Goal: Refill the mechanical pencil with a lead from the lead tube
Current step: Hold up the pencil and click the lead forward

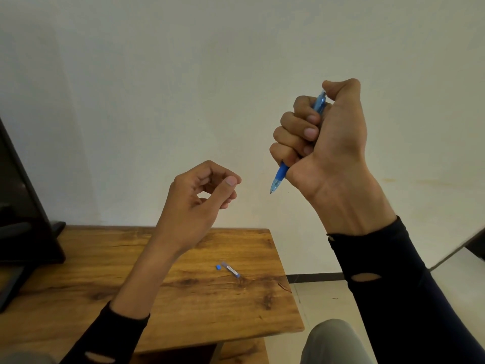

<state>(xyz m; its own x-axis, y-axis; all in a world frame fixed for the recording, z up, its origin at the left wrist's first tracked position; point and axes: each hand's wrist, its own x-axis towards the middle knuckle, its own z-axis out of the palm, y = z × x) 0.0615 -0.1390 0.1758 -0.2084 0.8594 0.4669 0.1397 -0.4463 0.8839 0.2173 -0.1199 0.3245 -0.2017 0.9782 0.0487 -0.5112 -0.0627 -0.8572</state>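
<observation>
Right hand point(319, 143) fisting around blue mechanical pencil point(280, 174), tip pointing down, thumb pressing on top end — likely clicking to feed lead. Left hand point(202, 195) hovering apart, thumb and fingers pinching loosely; lead between them too fine to tell. Lead tube point(231, 269) lying uncapped on wooden table point(183, 298), blue cap point(217, 267) just beside — both within reach.

Right hand point(322, 132) fisted around blue mechanical pencil point(280, 177), tip down, left hand point(202, 195) loosely curled, lead tube point(231, 269) on wooden table point(183, 298)
</observation>
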